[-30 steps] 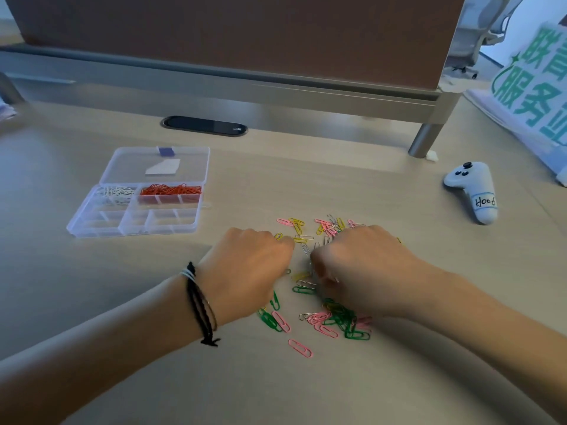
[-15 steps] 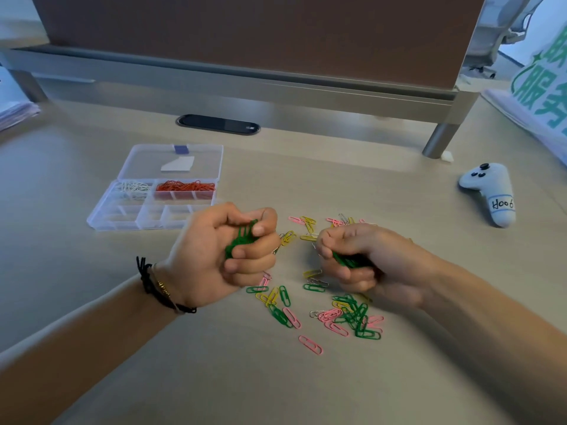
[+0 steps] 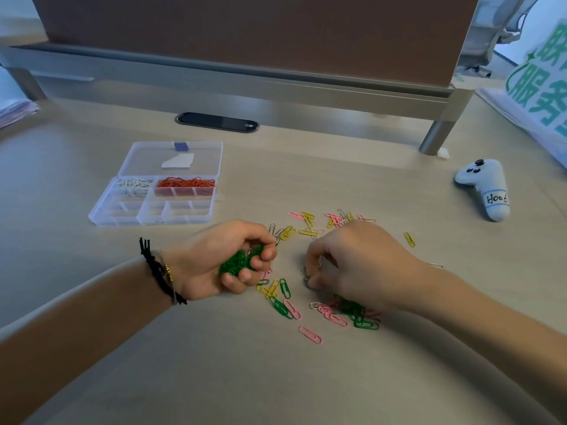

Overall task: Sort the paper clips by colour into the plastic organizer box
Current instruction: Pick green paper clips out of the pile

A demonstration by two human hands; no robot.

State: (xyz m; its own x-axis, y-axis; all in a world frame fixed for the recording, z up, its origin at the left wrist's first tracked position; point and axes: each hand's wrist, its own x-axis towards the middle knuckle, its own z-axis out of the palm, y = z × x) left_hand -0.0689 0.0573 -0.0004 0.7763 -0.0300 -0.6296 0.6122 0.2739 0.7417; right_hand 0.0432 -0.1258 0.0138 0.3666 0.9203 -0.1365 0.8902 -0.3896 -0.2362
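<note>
A loose pile of paper clips [image 3: 322,271] in green, pink, yellow and silver lies on the desk in front of me. My left hand [image 3: 221,259] is turned palm-in and grips a bunch of green paper clips [image 3: 237,262]. My right hand [image 3: 352,265] reaches down into the pile, fingertips curled and pinching at clips; what it holds is hidden under the fingers. The clear plastic organizer box [image 3: 153,216] stands open at the left, with white clips [image 3: 133,185] and orange clips [image 3: 185,183] in its two back compartments.
A white game controller [image 3: 484,188] lies at the right. A black cable grommet [image 3: 217,121] sits behind the box, before the brown desk partition [image 3: 245,32]. A green-printed banner [image 3: 540,87] leans at far right. Papers [image 3: 15,110] lie at far left.
Both hands lifted from the pile holding green clips; the left now holds its bunch up, while the right has gone back down to the pile.
</note>
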